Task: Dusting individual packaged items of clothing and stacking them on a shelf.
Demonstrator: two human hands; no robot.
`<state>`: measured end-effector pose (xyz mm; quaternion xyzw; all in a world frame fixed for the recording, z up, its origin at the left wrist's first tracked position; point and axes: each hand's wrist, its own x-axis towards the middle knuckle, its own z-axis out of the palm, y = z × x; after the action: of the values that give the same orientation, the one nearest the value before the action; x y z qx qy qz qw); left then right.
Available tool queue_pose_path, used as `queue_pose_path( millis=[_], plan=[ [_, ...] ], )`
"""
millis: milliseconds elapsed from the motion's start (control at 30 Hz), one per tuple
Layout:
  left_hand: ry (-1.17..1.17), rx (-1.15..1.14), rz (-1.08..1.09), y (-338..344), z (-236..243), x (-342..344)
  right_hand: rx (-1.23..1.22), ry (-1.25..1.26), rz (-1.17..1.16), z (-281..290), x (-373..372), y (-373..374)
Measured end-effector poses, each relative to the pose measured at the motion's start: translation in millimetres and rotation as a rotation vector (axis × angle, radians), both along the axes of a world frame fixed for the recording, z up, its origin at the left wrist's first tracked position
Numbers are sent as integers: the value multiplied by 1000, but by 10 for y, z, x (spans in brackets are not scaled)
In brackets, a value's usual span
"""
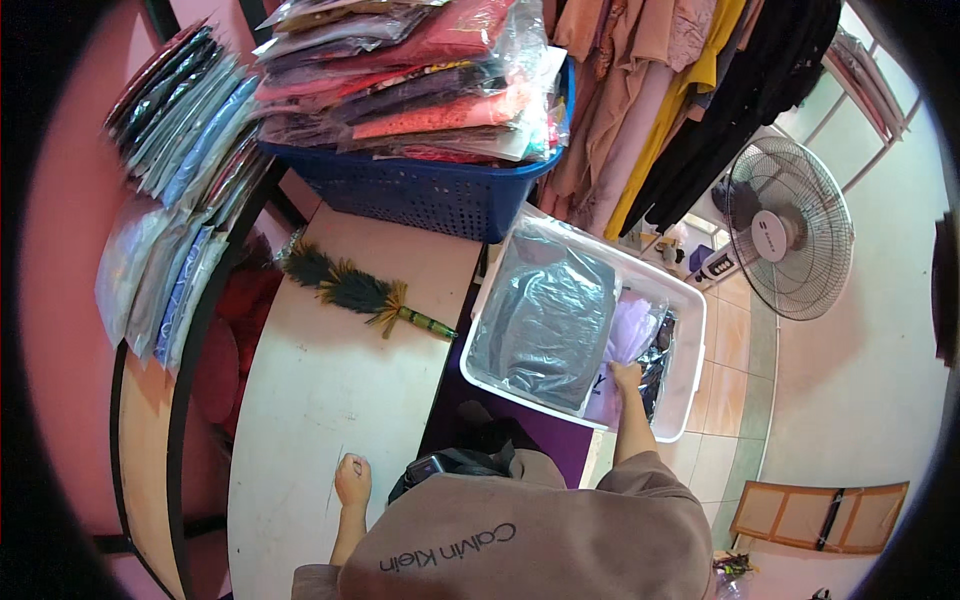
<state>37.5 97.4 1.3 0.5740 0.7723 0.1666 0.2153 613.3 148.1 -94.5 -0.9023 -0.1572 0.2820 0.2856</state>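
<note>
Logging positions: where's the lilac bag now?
The lilac bag is right of centre in the head view, inside the white bin, beside the grey bundle, held by the right hand.

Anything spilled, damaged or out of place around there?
Nothing looks clearly spilled or damaged. The blue basket is heaped with plastic-wrapped packages well above its rim, and a feather duster lies slantwise on the white table, its handle reaching the edge. The purple bag is bunched where the right hand grips it.
</note>
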Motion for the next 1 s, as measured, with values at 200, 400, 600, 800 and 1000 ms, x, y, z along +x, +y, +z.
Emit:
queue_pose_path(
  millis=[200, 400, 600, 800, 1000],
  plan=[
    [-81, -4, 9, -45, -31, -72, -83, -372, 65, 577, -31, 149],
    [-74, 27, -14, -10, 27, -37, -101, -432, 225, 1686, 217, 204],
    [-124, -100, 119, 80, 29, -27, 243, -340, 472, 3329, -496, -25],
    [-849, -92, -63, 470, 171, 340, 442, -156, 958, 4097, -1610, 29],
    [-1041, -105, 11, 669, 435, 492, 654, 44, 1582, 3458, -2821, 782]
  ],
)
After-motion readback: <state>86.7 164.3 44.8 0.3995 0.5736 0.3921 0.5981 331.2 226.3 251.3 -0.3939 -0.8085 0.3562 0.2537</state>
